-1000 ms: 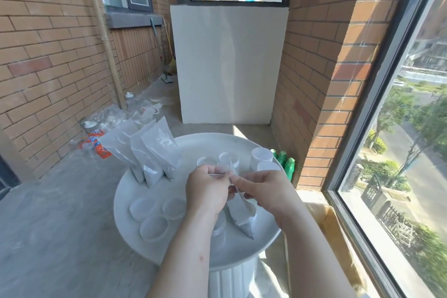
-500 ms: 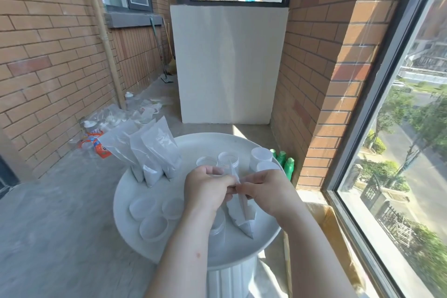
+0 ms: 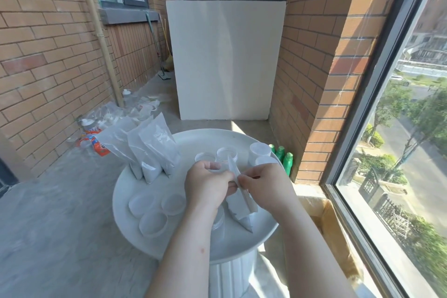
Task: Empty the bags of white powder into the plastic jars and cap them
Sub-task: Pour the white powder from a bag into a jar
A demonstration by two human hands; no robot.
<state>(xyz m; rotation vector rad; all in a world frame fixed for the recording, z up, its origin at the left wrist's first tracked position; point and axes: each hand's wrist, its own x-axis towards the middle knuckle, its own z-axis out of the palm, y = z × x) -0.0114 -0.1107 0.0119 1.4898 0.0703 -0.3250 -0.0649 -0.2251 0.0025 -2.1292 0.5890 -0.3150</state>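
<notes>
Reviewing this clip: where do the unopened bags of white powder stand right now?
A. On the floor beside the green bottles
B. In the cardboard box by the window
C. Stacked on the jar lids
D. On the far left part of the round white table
D: three bags of white powder lean together on the far left part of the round white table, while both hands, left hand and right hand, pinch a fourth bag near the middle.

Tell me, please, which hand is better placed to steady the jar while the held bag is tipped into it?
Probably the left hand: the jar stands directly beneath its wrist. The right hand is over the bag, which hangs right of the jar, so it could tip it.
</notes>
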